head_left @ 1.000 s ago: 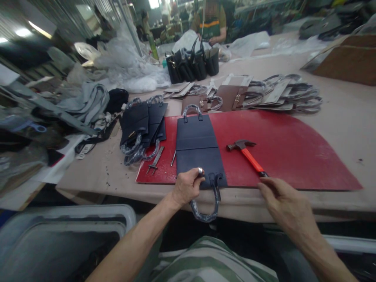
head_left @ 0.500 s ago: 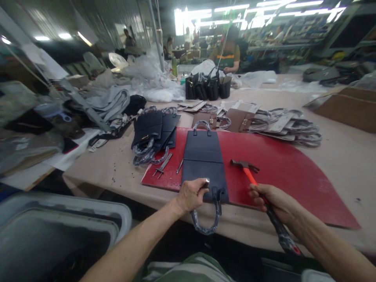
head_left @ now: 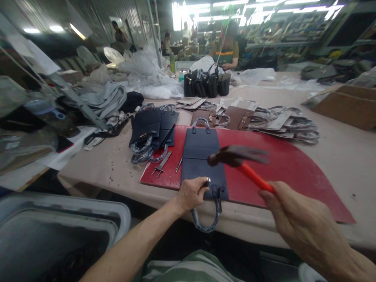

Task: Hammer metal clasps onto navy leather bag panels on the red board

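My left hand point(head_left: 192, 193) is closed around a short metal punch point(head_left: 208, 180), whose shiny top shows above the fingers. It rests on the lower part of a dark navy leather bag panel point(head_left: 202, 147), and the punch's lower end is hidden. One plastic-wrapped handle point(head_left: 205, 228) of the panel hangs over the table edge; the other lies at the far end. My right hand point(head_left: 296, 211) grips the orange handle of a claw hammer point(head_left: 235, 156), raised in the air to the right of the punch. The hammer head is blurred.
Under the panel lies a red board point(head_left: 273, 168). To its left are a metal tool with prongs point(head_left: 162, 163), a thin metal rod point(head_left: 179, 164) and stacked navy panels point(head_left: 147, 127). Brown panels point(head_left: 237, 115) and black bags point(head_left: 207, 83) stand behind. A grey bin point(head_left: 125, 213) sits below left.
My right hand has lifted the hammer up from low over the red board, closer to the camera and leftward at its head. My left hand with the punch stays in place.
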Tool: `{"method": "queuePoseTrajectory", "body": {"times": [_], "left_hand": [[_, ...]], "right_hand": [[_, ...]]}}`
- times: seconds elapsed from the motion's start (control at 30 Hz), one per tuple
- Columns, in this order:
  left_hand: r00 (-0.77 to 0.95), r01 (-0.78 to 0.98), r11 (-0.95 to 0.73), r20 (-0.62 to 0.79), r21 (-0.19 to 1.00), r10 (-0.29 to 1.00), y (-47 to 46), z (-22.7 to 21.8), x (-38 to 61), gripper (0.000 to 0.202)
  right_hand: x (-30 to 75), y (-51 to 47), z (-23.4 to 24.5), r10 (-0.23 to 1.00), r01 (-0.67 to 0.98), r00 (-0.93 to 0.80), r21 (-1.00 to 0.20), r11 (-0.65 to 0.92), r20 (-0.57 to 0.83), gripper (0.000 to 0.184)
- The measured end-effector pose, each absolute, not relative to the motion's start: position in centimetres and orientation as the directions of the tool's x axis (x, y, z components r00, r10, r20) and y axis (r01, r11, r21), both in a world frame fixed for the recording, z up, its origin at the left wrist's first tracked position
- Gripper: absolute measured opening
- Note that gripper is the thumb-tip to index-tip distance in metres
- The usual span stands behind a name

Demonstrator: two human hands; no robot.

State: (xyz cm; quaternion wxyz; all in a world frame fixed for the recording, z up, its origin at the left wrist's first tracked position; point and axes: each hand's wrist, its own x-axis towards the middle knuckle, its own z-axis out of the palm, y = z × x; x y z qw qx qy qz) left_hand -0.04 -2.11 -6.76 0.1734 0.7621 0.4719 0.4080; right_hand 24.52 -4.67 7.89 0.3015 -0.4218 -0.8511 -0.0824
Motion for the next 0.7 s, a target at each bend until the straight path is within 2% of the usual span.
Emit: {"method": "queuePoseTrajectory", "body": {"times": [0.07,0.1,0.17,0.23,0.33,0.4,0.47,0.53,0.7], "left_hand": [[0.228,0.563,-0.503,0.462,0.656,0.857,-2.1,-6.8,0.0,0.015],[0.228,0.562,-0.505,0.465,0.655,0.856,-2.1,-6.8,0.0,0.016],[0.222,0.569,-0.504,0.469,0.65,0.855,-2.0,-7.0,0.0,0.018],[0.214,0.577,-0.502,0.474,0.644,0.854,-1.9,-7.1,0.0,0.017],[0.22,0.579,-0.502,0.47,0.642,0.855,-1.9,-7.2,-0.1,0.015],[0.229,0.582,-0.5,0.46,0.642,0.858,-1.9,-7.1,-0.1,0.015],[0.228,0.585,-0.491,0.45,0.646,0.864,-1.9,-7.0,-0.1,0.015],[0.214,0.581,-0.483,0.45,0.655,0.867,-1.9,-7.0,-0.1,0.015],[0.215,0.582,-0.484,0.451,0.654,0.866,-1.8,-7.0,-0.2,0.013]], "right_hand": [[24.5,-4.9,7.9,0.655,0.794,-0.375,-0.138,0.592,0.655,0.025],[24.5,-4.9,7.9,0.645,0.787,-0.394,-0.121,0.604,0.654,0.025],[24.7,-5.0,7.9,0.629,0.733,-0.533,-0.063,0.677,0.565,0.026],[24.9,-5.0,8.2,0.645,0.705,-0.599,-0.07,0.706,0.475,0.028],[24.8,-5.0,8.8,0.725,0.806,-0.364,-0.193,0.56,0.584,0.026],[24.5,-5.0,8.6,0.72,0.821,-0.304,-0.211,0.53,0.624,0.027],[24.6,-4.9,7.9,0.717,0.783,-0.432,-0.166,0.599,0.547,0.031],[25.0,-4.6,7.0,0.756,0.76,-0.515,-0.194,0.621,0.403,0.033],[27.4,-2.1,4.3,0.951,0.821,-0.274,-0.481,0.308,0.142,0.036]]}}
